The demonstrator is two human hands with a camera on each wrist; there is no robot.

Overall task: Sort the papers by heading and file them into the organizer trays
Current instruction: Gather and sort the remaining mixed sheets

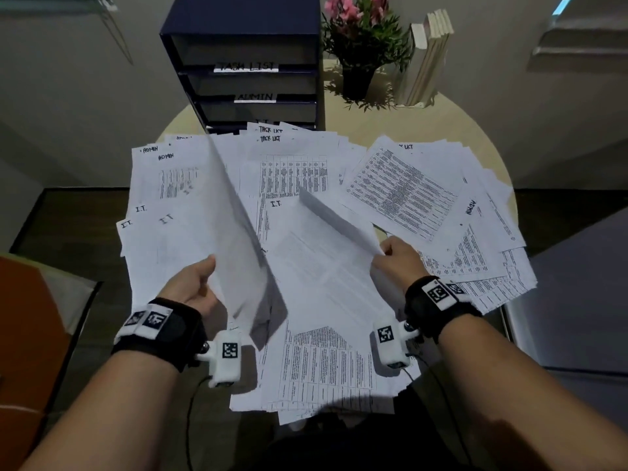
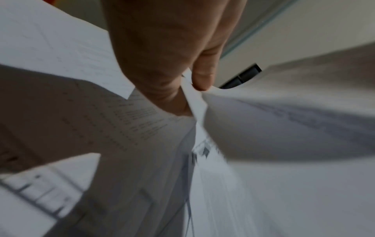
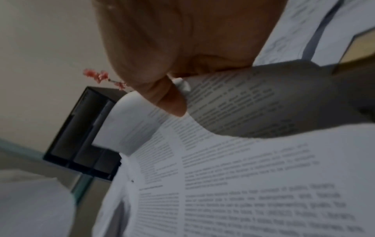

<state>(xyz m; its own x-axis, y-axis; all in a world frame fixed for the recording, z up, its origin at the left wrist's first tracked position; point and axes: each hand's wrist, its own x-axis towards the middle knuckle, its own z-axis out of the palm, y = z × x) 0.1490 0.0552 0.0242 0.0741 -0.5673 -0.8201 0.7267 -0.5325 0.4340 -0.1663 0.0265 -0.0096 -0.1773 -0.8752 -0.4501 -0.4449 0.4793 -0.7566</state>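
Printed sheets (image 1: 401,195) headed ADMIN, I.T. and TASK LIST lie fanned over a round table (image 1: 489,158). My left hand (image 1: 195,283) pinches the near edge of one sheet (image 1: 234,226) and holds it raised on edge; the left wrist view shows thumb and finger (image 2: 202,77) clamped on that paper (image 2: 194,102). My right hand (image 1: 396,258) pinches the corner of another lifted sheet (image 1: 336,215), its printed underside (image 3: 243,102) curling below the thumb (image 3: 172,102). At the back stands a dark organizer (image 1: 248,62) with trays labelled TASK LIST, ADMIN and I.T.
A potted plant (image 1: 363,45) with pink flowers and a few upright books (image 1: 428,59) stand right of the organizer. An orange surface (image 1: 23,321) lies at the left, a grey surface (image 1: 577,300) at the right. Papers overhang the table's near edge.
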